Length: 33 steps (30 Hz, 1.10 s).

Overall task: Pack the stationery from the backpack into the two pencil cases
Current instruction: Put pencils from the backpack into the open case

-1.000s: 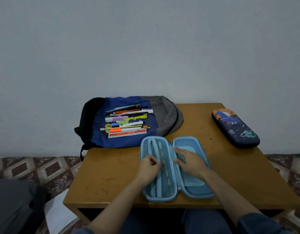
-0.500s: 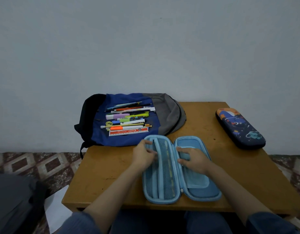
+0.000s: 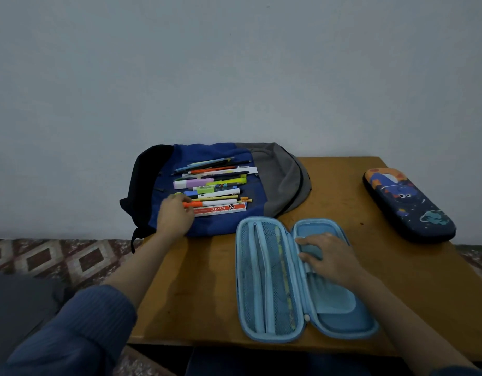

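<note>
The left hand point(image 3: 174, 216) is stretched out over the backpack point(image 3: 277, 180), which lies flat on the table point(image 3: 402, 294) ahead of it and against the wall. Its fingers are curled at the left end of an orange pen point(image 3: 197, 204) and touch it; whether they have actually closed on the pen cannot be told. The rest of the stationery point(image 3: 215, 185) lies in a row on the blue front of the bag, running to the right from this hand: a red and white ruler point(image 3: 220, 209) just beside the thumb, a purple highlighter point(image 3: 193, 183) a little beyond the fingertips, and more pens and pencils further back

The right hand point(image 3: 329, 257) lies flat, fingers straight and slightly spread, pressing on the right half of the open light blue pencil case point(image 3: 275, 294). It holds nothing. The case is spread wide like a book on the table between the two forearms; its left half, with a mesh pocket and elastic bands, sits just to the left of this hand

The second pencil case point(image 3: 409, 204), dark blue with a space print, lies zipped closed near the table's far edge, well apart to the right of the right hand

A blue ribbed sleeve point(image 3: 79, 321) covers the left forearm near the elbow, and a patterned tile floor point(image 3: 58, 256) shows below and to the left of that arm
</note>
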Available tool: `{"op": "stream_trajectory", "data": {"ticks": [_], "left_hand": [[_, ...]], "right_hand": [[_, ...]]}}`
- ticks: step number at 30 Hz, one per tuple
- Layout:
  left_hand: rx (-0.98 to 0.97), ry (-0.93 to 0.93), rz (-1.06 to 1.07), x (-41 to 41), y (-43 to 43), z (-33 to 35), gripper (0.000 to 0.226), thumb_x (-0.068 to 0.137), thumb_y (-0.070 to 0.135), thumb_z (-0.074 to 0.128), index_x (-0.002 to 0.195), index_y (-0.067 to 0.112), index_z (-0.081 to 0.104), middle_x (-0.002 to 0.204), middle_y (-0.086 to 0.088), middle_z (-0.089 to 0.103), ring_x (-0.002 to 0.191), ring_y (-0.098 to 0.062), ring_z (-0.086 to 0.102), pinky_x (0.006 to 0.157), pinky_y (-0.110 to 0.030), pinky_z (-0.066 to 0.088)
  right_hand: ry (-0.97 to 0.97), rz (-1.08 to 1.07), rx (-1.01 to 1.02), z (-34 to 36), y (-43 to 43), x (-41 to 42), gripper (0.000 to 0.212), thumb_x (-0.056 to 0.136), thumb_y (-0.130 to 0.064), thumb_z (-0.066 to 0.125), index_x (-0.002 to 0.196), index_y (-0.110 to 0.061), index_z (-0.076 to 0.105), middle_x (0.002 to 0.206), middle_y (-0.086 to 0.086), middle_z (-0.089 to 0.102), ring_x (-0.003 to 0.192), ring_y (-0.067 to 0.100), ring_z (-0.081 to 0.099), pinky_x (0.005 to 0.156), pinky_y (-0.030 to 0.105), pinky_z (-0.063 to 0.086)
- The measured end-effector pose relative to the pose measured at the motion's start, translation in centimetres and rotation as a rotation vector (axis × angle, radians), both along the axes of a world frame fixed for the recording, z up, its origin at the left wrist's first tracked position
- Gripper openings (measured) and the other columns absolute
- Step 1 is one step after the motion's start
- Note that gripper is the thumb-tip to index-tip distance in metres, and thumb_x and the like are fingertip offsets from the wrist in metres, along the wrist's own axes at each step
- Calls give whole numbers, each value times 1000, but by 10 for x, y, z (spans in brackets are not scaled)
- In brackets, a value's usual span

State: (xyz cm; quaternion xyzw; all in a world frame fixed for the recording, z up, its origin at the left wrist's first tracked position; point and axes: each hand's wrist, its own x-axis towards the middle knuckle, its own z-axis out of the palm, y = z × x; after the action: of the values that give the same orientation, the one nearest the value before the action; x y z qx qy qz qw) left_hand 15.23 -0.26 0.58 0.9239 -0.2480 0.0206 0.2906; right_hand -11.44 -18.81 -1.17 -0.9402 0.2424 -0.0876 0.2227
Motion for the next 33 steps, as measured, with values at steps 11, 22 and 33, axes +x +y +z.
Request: {"op": "stream_trajectory", "data": {"ticks": [11, 22, 33], "left_hand": [[449, -161, -19, 30, 6, -7, 48, 90, 15, 53, 135, 9, 37, 134, -16, 46, 126, -32, 38, 99, -42, 38], [195, -224, 59, 30, 15, -4, 23, 91, 20, 55, 106, 5, 65, 114, -16, 57, 108, -32, 47, 84, -43, 43], [-643, 59, 57, -29, 22, 61, 15, 84, 17, 67, 93, 5, 68, 88, -3, 64, 76, -6, 57, 60, -10, 44]], "right_hand": [[12, -40, -24, -1, 1, 0, 37, 91, -37, 55, 128, -31, 54, 126, -14, 57, 119, 8, 45, 82, 17, 34], [-16, -44, 2, -6, 2, -1, 37, 91, -35, 56, 128, -29, 55, 123, -13, 59, 118, 10, 46, 90, 23, 41], [-58, -49, 57, -14, 3, -3, 37, 91, -28, 58, 128, -21, 56, 123, -6, 60, 119, 17, 47, 93, 28, 41]]}}
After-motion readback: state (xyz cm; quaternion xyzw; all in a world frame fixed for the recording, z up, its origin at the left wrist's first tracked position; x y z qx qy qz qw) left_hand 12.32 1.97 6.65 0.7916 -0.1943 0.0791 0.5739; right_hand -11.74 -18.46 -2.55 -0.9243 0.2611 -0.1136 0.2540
